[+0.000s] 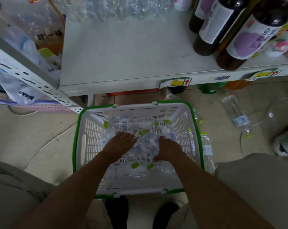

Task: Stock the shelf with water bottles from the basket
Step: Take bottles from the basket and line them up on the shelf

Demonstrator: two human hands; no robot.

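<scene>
A white basket with a green rim (88, 142) stands on the floor below me, holding several clear water bottles with green caps (123, 125). Both my hands are down inside it. My left hand (119, 146) lies palm down on the bottles, fingers spread. My right hand (169, 150) curls around a clear bottle (148, 147) in the middle of the pile. The white shelf (123, 52) lies just beyond the basket, with a row of clear water bottles (117, 9) at its back.
Dark bottles with purple labels (249, 38) stand on the shelf's right side. Loose water bottles lie on the floor right of the basket (237, 114) and against its side (206, 149). Plastic bags (19, 86) fill the rack at left. My knees flank the basket.
</scene>
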